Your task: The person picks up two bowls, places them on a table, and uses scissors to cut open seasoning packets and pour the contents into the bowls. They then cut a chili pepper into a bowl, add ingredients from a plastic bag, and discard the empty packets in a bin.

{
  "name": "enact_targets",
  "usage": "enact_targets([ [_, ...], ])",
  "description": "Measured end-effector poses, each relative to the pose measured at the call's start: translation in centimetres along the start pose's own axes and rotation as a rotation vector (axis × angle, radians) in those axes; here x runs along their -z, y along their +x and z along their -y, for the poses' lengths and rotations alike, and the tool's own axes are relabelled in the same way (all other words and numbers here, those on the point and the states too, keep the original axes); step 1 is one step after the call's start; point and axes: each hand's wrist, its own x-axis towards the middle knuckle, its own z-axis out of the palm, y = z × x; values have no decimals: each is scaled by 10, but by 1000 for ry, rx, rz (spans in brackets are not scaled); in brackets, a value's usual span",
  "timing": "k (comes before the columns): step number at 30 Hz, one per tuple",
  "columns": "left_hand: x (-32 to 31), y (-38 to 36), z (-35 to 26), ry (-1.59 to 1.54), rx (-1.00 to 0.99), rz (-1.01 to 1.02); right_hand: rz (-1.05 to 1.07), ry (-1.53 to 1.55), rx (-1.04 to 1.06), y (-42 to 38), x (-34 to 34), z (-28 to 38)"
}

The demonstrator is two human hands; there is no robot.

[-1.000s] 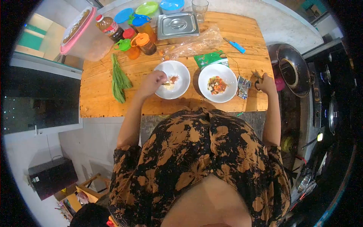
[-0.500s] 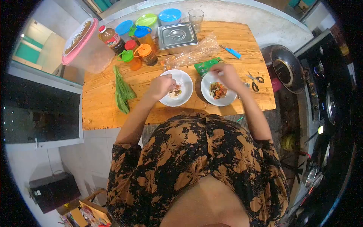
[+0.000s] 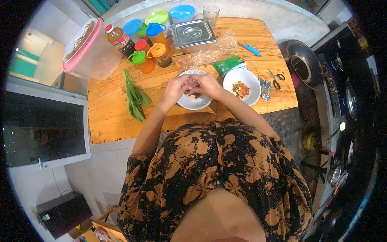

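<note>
Both hands meet over the left white bowl (image 3: 195, 105), fingertips close together. My left hand (image 3: 176, 89) has its fingers pinched, and my right hand (image 3: 205, 85) pinches beside it; whatever lies between them is too small to name. Some brown and pale bits show in that bowl beneath the fingers. The right white bowl (image 3: 254, 89) holds chopped red, orange and green pieces. Behind it lies a green packet (image 3: 229, 65), and a silver sachet (image 3: 265, 88) rests at its right side.
Scissors (image 3: 275, 78) and a blue-handled knife (image 3: 250, 49) lie at the right. Green leaves (image 3: 135, 97) lie at the left. Bottles, a metal lidded container (image 3: 192, 34), crumpled clear plastic (image 3: 213, 50) and a glass (image 3: 210, 17) stand or lie farther back. A wok (image 3: 304, 66) sits beyond the table.
My right hand has moved left from over the right bowl to join my left hand above the left bowl. The view has shifted slightly, and the silver sachet now shows clearly.
</note>
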Motion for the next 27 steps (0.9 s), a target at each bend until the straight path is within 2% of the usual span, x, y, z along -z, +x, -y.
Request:
enact_targets([
  [4, 3, -3, -2, 16, -6, 20, 7, 19, -93, -4, -5, -10],
  [6, -1, -2, 11, -59, -178, -50, -62, 43, -123, -6, -4, -11],
  [7, -2, -4, 17, -62, -184, -43, -70, 40, -129, -8, -3, -13],
  [9, 0, -7, 21, -120, -25, -29, -98, 106, -134, -11, -3, -21],
  [10, 1, -6, 23, -123, -30, -23, -104, 104, -139, -12, -5, -23],
  [12, 4, -6, 27, 75, -111, 29, -124, 129, -142, -13, -9, -23],
  [16, 2, -5, 26, 71, -169, 10, -79, -7, -184, -10, -9, -20],
  [18, 1, -6, 22, 154, -242, -6, -66, -73, -59, -6, -13, -20],
  [19, 0, -7, 22, 153, -244, -4, -68, -74, -61, -4, -15, -23],
  [21, -1, -9, 22, 216, -270, -64, -107, -39, 161, 1, -18, -26],
  [25, -4, -15, 22, 142, -252, -119, -43, -8, 174, 3, -19, -25],
  [27, -9, -14, 22, 59, -192, -238, -64, 11, 114, 2, -17, -21],
])
